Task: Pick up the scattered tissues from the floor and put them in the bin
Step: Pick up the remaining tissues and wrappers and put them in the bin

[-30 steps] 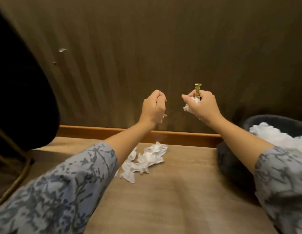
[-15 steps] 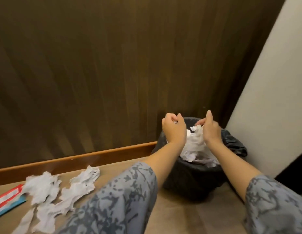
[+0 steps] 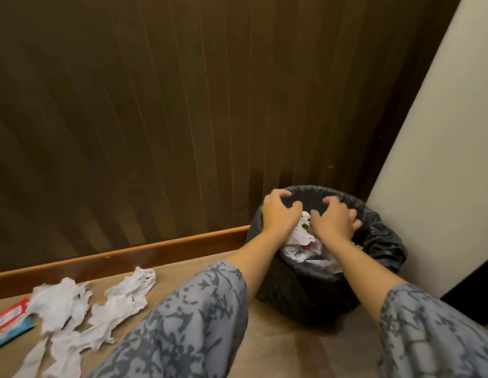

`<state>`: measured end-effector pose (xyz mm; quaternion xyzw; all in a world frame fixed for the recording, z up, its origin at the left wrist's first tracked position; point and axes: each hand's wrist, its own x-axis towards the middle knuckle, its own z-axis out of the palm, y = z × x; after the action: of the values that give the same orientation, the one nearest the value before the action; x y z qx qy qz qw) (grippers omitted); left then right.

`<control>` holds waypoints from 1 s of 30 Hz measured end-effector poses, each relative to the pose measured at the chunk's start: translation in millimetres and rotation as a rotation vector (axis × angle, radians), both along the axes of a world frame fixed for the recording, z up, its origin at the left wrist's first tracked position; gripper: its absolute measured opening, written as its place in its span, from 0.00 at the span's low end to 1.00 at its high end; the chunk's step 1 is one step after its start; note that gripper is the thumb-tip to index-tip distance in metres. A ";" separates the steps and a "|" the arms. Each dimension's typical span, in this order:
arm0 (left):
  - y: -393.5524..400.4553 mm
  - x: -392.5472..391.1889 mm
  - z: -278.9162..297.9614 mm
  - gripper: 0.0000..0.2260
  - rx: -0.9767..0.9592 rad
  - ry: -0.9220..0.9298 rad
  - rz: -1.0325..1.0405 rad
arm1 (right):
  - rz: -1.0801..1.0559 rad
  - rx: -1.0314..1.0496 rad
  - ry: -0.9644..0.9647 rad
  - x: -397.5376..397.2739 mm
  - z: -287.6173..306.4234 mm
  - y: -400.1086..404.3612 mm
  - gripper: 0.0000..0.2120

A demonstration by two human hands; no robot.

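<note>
Dark panelled wall behind bin (image 3: 379,241). Left hand (image 3: 278,214) and right hand (image 3: 334,221) over its mouth, fingers spread, empty, likely so the load drops in. Tissues (image 3: 95,304) lie on floor left of bin.

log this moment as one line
left hand: open over bin | right hand: open over bin | tissues: on floor
</note>
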<state>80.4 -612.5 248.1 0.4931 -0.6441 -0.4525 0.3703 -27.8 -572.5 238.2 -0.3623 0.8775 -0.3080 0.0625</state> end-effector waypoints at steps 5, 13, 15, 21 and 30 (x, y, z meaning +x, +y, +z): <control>-21.7 58.4 20.2 0.07 0.031 0.152 0.081 | 0.015 -0.445 0.047 37.7 44.5 -24.5 0.09; -23.6 260.7 -34.1 0.06 -0.013 -0.017 0.356 | 0.867 -0.345 -0.183 183.2 34.5 -43.4 0.06; -5.9 311.1 -66.4 0.06 0.057 -0.106 0.440 | 1.034 -0.094 -0.193 218.8 3.7 -45.7 0.08; 56.0 445.4 -161.3 0.31 0.247 -0.961 0.246 | 1.161 0.316 -0.136 298.5 -107.2 -30.0 0.10; 49.9 512.2 -194.2 0.57 0.198 -0.959 0.065 | 1.053 0.543 -0.016 392.6 -174.5 -51.8 0.54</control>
<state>592.7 -562.6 53.9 0.6988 -0.6801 -0.2217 -0.0027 364.8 -624.4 63.6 -0.7177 0.6264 -0.0028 0.3042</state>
